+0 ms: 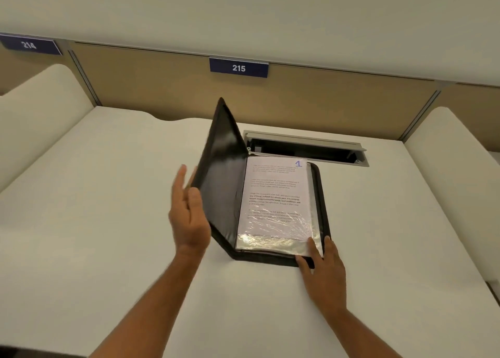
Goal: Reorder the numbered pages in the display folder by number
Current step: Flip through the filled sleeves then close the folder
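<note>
Left hand (189, 217), fingers straight, props folder (270, 209) cover w/ right hand (324, 271) flat on corner nr tabletop's (108, 222) back edge; cover may flop shut over page 1 (276, 192).

Two bare arms come up from the bottom of the picture, both on the near side of the black folder (270, 195). No sleeves show on them. The left hand (189, 217) is to the left of the folder and the right hand (324, 271) is at the folder's near right corner. Both hands are bare too. No rings, watch or bands can be seen on the fingers or wrists.
</note>
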`<state>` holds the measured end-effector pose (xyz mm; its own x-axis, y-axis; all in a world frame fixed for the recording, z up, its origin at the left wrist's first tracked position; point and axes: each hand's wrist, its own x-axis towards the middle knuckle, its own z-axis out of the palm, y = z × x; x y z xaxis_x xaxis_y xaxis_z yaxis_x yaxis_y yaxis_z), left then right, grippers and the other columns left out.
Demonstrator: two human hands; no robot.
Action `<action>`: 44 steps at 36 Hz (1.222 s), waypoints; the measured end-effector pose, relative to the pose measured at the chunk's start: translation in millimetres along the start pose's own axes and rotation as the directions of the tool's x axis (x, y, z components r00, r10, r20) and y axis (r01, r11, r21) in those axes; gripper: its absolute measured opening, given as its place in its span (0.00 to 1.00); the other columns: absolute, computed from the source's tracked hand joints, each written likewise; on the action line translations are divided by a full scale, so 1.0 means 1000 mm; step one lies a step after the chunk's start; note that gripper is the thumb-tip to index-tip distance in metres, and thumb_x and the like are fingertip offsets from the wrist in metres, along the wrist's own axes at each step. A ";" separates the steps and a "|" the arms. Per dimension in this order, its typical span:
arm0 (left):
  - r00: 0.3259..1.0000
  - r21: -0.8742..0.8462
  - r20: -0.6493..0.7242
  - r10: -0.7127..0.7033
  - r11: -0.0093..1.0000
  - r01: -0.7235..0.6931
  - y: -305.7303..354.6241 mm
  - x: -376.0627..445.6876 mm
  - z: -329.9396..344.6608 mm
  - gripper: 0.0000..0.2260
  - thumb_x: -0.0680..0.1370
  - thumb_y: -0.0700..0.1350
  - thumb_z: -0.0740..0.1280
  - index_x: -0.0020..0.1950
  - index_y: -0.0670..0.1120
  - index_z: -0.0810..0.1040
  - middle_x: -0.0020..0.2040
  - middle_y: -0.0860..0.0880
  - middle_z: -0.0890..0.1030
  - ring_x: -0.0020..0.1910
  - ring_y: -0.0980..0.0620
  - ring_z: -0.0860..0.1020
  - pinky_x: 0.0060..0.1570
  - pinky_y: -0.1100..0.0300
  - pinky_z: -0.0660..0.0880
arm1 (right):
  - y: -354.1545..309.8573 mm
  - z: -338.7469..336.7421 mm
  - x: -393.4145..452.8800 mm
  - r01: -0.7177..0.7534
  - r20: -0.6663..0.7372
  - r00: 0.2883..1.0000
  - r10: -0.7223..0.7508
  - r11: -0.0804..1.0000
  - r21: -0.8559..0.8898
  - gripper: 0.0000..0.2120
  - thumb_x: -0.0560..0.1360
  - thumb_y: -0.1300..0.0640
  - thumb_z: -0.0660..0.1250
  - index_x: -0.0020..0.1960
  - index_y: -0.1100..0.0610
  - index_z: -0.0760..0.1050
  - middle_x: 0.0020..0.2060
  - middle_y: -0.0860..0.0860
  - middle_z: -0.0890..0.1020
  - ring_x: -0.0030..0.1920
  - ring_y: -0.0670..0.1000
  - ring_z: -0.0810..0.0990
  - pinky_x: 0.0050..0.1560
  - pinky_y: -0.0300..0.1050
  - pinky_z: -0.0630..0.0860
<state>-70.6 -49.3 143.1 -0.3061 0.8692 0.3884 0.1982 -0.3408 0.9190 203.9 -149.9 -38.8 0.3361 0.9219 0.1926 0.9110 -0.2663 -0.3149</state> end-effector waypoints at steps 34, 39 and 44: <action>0.562 0.556 0.785 -0.260 0.696 -0.455 -0.085 -0.111 0.099 0.36 0.84 0.58 0.60 0.83 0.50 0.42 0.80 0.57 0.37 0.80 0.58 0.37 0.80 0.56 0.40 | 0.041 -0.025 0.011 -0.203 0.109 0.979 0.172 0.831 0.517 0.20 0.84 0.63 0.59 0.75 0.55 0.69 0.75 0.49 0.69 0.72 0.52 0.73 0.72 0.48 0.70; 0.516 0.563 0.799 -0.308 0.685 -0.462 -0.092 -0.110 0.099 0.42 0.79 0.67 0.61 0.83 0.51 0.42 0.80 0.58 0.38 0.79 0.60 0.36 0.78 0.59 0.39 | 0.049 -0.034 0.022 -0.246 0.086 0.967 0.240 0.788 0.565 0.15 0.85 0.61 0.57 0.69 0.57 0.75 0.64 0.50 0.79 0.64 0.53 0.78 0.65 0.44 0.72; 0.509 0.551 0.808 -0.296 0.685 -0.477 -0.094 -0.090 0.101 0.36 0.82 0.66 0.53 0.83 0.50 0.46 0.82 0.55 0.43 0.80 0.59 0.39 0.74 0.63 0.35 | 0.041 -0.045 0.051 -0.278 0.106 0.958 0.266 0.779 0.562 0.16 0.85 0.55 0.58 0.70 0.57 0.74 0.65 0.51 0.78 0.64 0.52 0.77 0.64 0.41 0.69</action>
<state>32.2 -59.3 14.9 0.5379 0.8330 -0.1297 0.7951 -0.4501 0.4065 268.9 -126.1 0.0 0.5391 0.8422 0.0027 0.4817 -0.3057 -0.8213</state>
